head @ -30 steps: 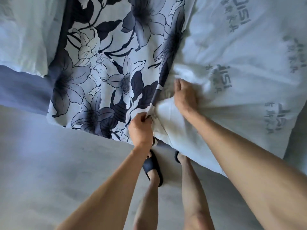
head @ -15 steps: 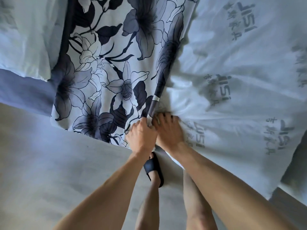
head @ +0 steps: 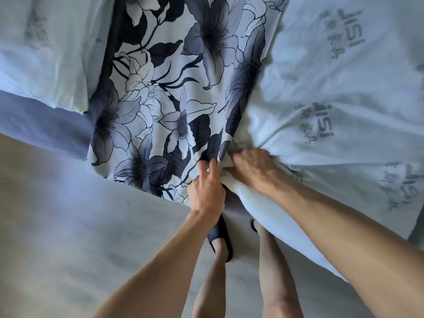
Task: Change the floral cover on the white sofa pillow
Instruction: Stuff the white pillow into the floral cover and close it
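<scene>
Floral cover [head: 174,106] edge pinched by left hand [head: 205,193]; right hand [head: 251,167] seemingly grips white pillow [head: 332,115].

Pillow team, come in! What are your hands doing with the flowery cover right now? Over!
Left hand pinching the floral cover at its near corner. Right hand gripping the white pillow right beside it. Pillow mostly outside the cover. Nothing in the way.

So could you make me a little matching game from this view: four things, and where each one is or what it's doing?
Things:
1. left hand
2. right hand
3. floral cover
4. slipper

States:
A. on the floor, on a foot
B. pinching the patterned fabric's edge
C. spread flat, left of the white pillow
D. pressing into white fabric

Pairs: 1-B, 2-D, 3-C, 4-A
</scene>
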